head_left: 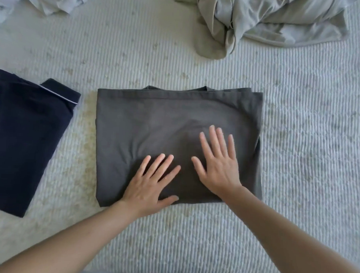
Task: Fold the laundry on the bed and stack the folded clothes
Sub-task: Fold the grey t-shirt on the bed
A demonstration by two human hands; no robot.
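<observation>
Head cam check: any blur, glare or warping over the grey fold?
Head view: soft even light, no glare; grey garment and both hands, left and right, fairly sharp; faint shadows under the palms; wide-angle bending curves the bed's ribbing toward the edges.

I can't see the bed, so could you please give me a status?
Both hands flat, open on folded grey garment. Navy garment folded, apart. Nothing obstructing.

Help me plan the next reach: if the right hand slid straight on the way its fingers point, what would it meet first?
The right hand lies flat on the folded grey garment, fingers pointing up-frame. It would probably cross that garment's far edge, then bare bedspread; the crumpled pale clothes lie well beyond.
</observation>
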